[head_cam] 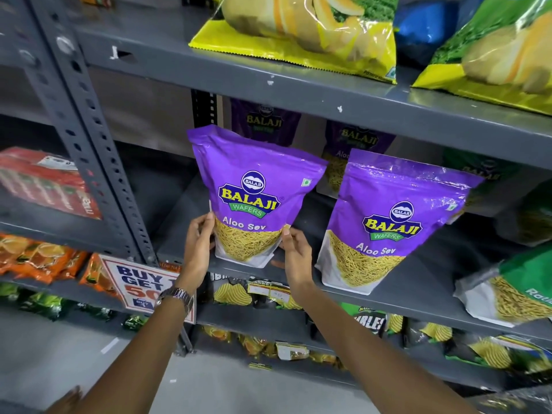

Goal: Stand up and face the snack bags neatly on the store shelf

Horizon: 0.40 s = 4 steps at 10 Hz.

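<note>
A grey steel shelf (388, 282) (snack stock above and below) bears a purple bag (254, 186); left hand (198, 237) at nine o'clock and right hand (295, 252) at four clasp its base.

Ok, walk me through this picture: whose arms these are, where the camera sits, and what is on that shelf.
No machine here: a person works bare-handed, and the single camera sits on their head, looking down along both arms. The left hand and right hand grip the lower sides of a purple Aloo Sev bag, holding it upright on the grey shelf. A second purple bag stands to its right, more wait behind, and a green bag leans at the far right. The left wrist wears a watch.
</note>
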{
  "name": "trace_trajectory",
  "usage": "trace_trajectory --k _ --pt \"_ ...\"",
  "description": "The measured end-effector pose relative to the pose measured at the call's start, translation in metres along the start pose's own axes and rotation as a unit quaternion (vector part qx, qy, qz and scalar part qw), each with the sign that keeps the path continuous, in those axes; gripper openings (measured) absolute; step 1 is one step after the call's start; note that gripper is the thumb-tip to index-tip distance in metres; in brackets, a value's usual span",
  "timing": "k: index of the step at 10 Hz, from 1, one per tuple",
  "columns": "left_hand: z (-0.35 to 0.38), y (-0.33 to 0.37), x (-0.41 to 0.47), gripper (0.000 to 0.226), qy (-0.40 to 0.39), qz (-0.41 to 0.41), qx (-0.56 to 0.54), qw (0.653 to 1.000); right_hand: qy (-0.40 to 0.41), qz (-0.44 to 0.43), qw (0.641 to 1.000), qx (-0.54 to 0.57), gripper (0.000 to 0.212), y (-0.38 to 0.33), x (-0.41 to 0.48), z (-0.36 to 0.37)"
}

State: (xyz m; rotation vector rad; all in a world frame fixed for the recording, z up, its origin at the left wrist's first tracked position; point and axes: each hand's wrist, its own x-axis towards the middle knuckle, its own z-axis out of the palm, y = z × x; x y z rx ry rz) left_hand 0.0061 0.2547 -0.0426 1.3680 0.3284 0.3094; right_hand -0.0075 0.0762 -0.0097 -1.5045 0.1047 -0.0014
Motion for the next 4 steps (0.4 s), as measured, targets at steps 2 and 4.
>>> trace_trajectory --k 2,4 --pt "0.002 -0.003 -0.003 0.012 0.017 0.016 -0.007 1.000 0.005 -0.006 1.000 -0.017 0.021 0.002 -0.002 0.001" --pt "0.005 -0.002 -0.005 0.026 0.046 0.026 -0.025 0.998 0.037 -0.049 0.989 -0.135 0.021 -0.008 -0.011 -0.004"
